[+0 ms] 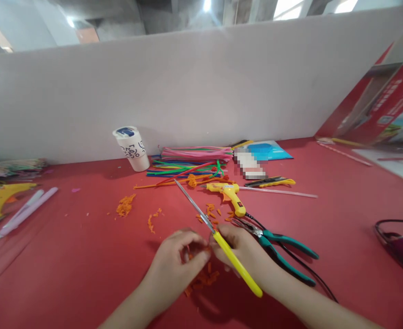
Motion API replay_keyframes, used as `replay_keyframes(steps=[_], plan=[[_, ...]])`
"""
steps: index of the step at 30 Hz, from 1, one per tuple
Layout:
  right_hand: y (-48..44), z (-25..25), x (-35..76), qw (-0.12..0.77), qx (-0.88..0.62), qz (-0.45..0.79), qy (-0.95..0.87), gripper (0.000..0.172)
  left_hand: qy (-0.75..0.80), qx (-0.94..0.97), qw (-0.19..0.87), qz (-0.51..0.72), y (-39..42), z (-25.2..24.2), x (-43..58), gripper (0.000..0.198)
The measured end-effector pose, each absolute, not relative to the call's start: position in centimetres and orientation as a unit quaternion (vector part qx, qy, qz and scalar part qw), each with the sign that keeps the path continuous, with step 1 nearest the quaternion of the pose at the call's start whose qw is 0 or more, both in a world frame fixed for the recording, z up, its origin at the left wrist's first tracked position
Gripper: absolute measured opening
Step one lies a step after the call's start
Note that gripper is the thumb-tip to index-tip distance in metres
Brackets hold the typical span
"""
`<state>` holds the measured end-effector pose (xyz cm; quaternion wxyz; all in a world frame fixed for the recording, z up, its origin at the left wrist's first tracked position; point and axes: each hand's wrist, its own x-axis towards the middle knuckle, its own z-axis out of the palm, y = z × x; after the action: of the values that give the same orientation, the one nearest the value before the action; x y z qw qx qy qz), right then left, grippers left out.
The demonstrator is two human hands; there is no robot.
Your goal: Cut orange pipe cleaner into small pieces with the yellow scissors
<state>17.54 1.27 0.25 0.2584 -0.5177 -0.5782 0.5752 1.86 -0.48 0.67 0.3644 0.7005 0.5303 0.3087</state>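
Note:
My right hand (pixel 240 246) is closed around a pair of scissors with yellow handles (pixel 237 262), seen edge-on. Their slim metal blades (pixel 194 203) point away to the upper left. Close beside it, my left hand (pixel 175 256) pinches a small orange piece between thumb and fingers, mostly hidden by the fingertips. The fingertips of both hands nearly meet. Below them lie orange fuzzy clippings (pixel 204 278) on the red tabletop (pixel 94 274). More short orange bits (pixel 211 210) are scattered just beyond the scissors.
A yellow glue gun (pixel 227 192) and green-handled pliers (pixel 273 244) lie to the right. Farther back are bundled pipe cleaners (pixel 194 154), a white cup (pixel 132 148) and a utility knife (pixel 271 182). An orange fluff pile (pixel 126 205) and another glue gun (pixel 0 198) are on the left.

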Motion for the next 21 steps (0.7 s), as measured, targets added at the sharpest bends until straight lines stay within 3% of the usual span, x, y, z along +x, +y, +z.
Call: replay_keyframes(steps=[8, 14, 21], plan=[[1.1, -0.4, 17.5, 0.31, -0.493, 0.546, -0.602, 0.015, 0.553, 0.573, 0.506, 0.332, 0.0, 0.7, 1.9, 0.006], [1.3, 0.0, 17.6, 0.272, -0.517, 0.588, -0.559, 0.01, 0.554, 0.467, 0.584, 0.366, 0.2, 0.1, 1.5, 0.011], [0.8, 0.3, 17.5, 0.295, -0.496, 0.534, -0.618, 0.019, 0.508, 0.497, 0.599, 0.369, -0.4, -0.1, 2.7, 0.008]])
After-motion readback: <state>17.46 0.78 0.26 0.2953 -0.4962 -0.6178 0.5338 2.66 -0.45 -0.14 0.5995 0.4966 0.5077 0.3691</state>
